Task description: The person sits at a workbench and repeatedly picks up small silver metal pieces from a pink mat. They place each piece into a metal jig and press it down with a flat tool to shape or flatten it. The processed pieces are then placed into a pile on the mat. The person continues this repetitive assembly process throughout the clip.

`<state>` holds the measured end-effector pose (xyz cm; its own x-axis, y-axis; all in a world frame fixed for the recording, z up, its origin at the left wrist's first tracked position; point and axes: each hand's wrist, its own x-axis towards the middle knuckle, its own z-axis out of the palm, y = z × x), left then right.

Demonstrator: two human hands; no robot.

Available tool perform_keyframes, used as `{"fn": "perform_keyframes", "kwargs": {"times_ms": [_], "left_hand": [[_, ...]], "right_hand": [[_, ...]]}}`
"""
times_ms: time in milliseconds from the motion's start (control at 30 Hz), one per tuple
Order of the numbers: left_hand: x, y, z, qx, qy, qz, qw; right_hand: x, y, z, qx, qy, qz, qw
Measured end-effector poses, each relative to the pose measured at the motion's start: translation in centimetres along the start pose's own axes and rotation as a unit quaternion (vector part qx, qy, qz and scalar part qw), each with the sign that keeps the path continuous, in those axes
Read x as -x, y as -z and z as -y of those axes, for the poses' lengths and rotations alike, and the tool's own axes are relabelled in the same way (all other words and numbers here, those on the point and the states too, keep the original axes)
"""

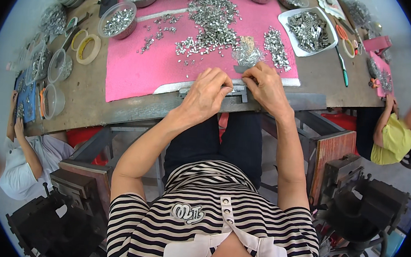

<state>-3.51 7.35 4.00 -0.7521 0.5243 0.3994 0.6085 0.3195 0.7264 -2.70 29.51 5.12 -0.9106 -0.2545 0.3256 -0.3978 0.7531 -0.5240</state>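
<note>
My left hand [207,91] is closed, its fingertips pressed together over a small metal jig [238,93] at the table's front edge. To the right of it, my right hand [266,87] is closed too, thumb and forefinger pinched above the jig. Whatever either pinch holds is too small or hidden to name. Just beyond my fingers lies a heap of thin silvery pins [248,56], beside a small dark grey flat piece [239,69]. Many small shiny metal pieces [216,28] are spread over the pink mat [128,71], with a smaller pile [276,48] to the right.
A white dish [334,40] of metal parts stands right, near orange-handled scissors [342,33] and a green-handled tool [345,76]. Clear tubs [132,27] of parts line the left and back. Tape rolls [89,49] lie left. Co-workers sit at both sides; machines [354,198] flank me.
</note>
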Motion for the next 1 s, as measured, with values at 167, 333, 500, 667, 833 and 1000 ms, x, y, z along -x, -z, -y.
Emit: {"fn": "perform_keyframes", "kwargs": {"times_ms": [167, 333, 500, 667, 833, 1000], "left_hand": [[0.0, -0.2, -0.1, -0.019, -0.009, 0.001, 1.000], [0.5, -0.3, -0.3, -0.087, -0.064, -0.016, 0.994], [1.9, 0.1, -0.4, -0.143, -0.082, -0.039, 0.986], [3.1, 0.4, -1.3, -0.155, -0.029, -0.064, 0.985], [3.5, -0.1, -1.1, -0.136, -0.007, -0.070, 0.988], [3.5, -0.2, -1.1, -0.133, -0.009, -0.075, 0.988]], "right_hand": [[0.6, -0.7, -0.5, -0.009, 0.007, -0.042, 0.999], [1.6, -0.7, 0.8, -0.119, -0.056, -0.083, 0.988], [2.7, -1.2, 2.8, -0.169, -0.033, -0.100, 0.980], [2.6, -2.3, 3.3, -0.132, 0.019, -0.072, 0.988], [2.2, -2.4, 3.7, -0.093, 0.042, -0.072, 0.992], [1.9, -2.2, 3.9, -0.051, 0.070, -0.074, 0.993]]}}
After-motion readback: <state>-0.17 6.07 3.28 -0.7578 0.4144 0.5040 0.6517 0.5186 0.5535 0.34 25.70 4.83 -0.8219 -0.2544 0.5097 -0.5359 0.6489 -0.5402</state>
